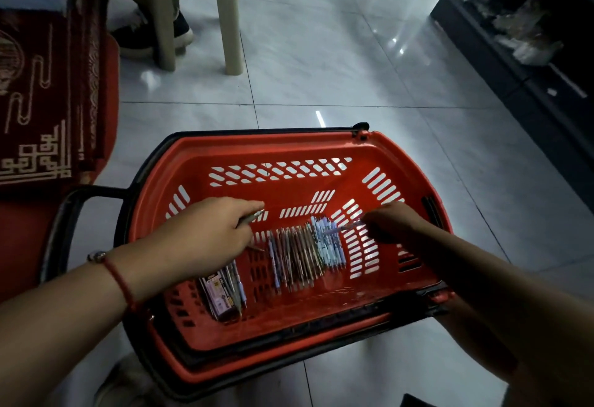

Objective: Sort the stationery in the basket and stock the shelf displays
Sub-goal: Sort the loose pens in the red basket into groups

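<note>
The left hand (205, 233) pinched a grey pen (252, 217); the right hand (397, 222) gripped a pale pen (345, 228). Both reached into the basket (401, 149), where pens (305, 252) lay in a row beside packs (220, 294). Sorting looked underway; the shelf (514, 62) was still to be stocked.

Basket (289, 149) on the floor (337, 69), both hands inside it.

A row of pens (305, 252) lies side by side across the middle of the basket's bottom; a smaller bundle of packs and pens (221, 294) lies near its front-left corner. The left hand (205, 233) is over the left part holding a pen (252, 217), the right hand (395, 223) at the row's right end, touching a pen (344, 228). Behind the basket stand chair legs (225, 14); a shelf (514, 62) runs along the right.
</note>
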`<state>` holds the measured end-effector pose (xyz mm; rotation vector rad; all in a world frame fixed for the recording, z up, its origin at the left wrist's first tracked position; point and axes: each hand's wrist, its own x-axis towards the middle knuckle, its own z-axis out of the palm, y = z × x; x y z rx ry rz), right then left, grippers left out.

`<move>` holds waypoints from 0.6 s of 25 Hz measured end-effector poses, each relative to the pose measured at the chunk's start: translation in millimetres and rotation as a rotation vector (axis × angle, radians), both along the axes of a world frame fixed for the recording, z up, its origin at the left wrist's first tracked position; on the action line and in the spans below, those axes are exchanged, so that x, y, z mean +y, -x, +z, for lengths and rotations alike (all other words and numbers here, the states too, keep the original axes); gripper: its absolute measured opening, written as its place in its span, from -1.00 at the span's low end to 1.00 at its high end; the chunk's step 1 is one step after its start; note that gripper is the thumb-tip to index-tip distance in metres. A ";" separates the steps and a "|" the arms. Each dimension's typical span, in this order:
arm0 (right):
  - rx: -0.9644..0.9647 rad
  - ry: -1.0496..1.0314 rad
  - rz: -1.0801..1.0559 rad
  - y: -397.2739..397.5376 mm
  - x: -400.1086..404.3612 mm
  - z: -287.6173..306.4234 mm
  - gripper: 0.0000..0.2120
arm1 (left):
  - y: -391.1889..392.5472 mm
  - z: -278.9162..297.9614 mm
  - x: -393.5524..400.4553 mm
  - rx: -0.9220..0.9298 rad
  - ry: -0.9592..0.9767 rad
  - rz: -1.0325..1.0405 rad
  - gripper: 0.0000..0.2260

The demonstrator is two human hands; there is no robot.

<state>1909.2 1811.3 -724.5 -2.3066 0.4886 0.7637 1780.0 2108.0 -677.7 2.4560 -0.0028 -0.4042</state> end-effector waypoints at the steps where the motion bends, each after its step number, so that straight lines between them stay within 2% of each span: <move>1: -0.030 -0.019 0.018 -6.7 4.5 -5.8 -0.85 | -2.2 -2.2 0.9 0.002 -0.006 -0.002 -0.56; 4: -0.084 0.011 0.180 -31.8 19.5 -24.3 -0.82 | -10.4 -8.8 0.8 0.025 -0.042 -0.012 -0.56; 8: 0.059 0.099 0.380 -60.0 39.4 -59.2 -0.86 | -22.5 -18.3 -1.7 0.053 -0.045 -0.016 -0.58; 12: 0.155 0.305 0.538 -78.1 42.9 -123.7 -0.84 | -25.7 -29.0 -3.1 0.104 -0.012 -0.003 -0.58; 15: 0.123 0.404 0.669 -86.6 34.8 -167.9 -0.82 | -28.7 -41.9 0.3 0.110 -0.010 0.038 -0.59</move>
